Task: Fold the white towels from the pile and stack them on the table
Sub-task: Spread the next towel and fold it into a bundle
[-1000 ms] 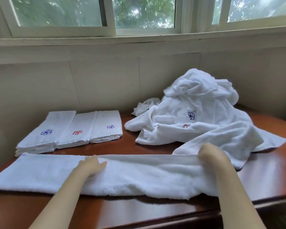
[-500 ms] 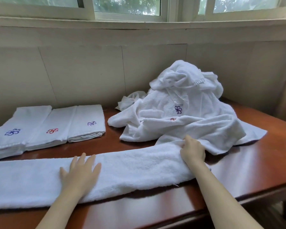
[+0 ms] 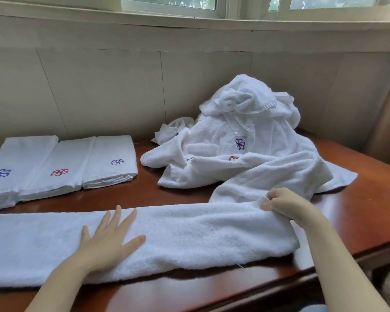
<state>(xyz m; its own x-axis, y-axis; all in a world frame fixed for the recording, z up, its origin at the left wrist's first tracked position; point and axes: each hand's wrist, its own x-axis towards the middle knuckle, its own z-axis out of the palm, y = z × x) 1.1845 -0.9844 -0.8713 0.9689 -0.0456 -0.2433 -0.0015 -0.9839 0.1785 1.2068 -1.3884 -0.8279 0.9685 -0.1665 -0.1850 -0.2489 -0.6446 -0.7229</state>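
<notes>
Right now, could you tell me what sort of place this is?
Likely a hotel or spa laundry corner: folded towels with matching embroidered logos, and a pile of more, on a wooden table beneath windows.

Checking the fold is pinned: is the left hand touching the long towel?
Touching. The head view shows the left hand lying flat, fingers spread, on the long towel.

Scene lit softly by daylight from window (image 3: 167, 2) above. Pale sheen seen on bench (image 3: 358, 221) at right. Thin shadow cast under long towel (image 3: 189, 233). Straight lines bowed near edges; slight softness throughout.
</notes>
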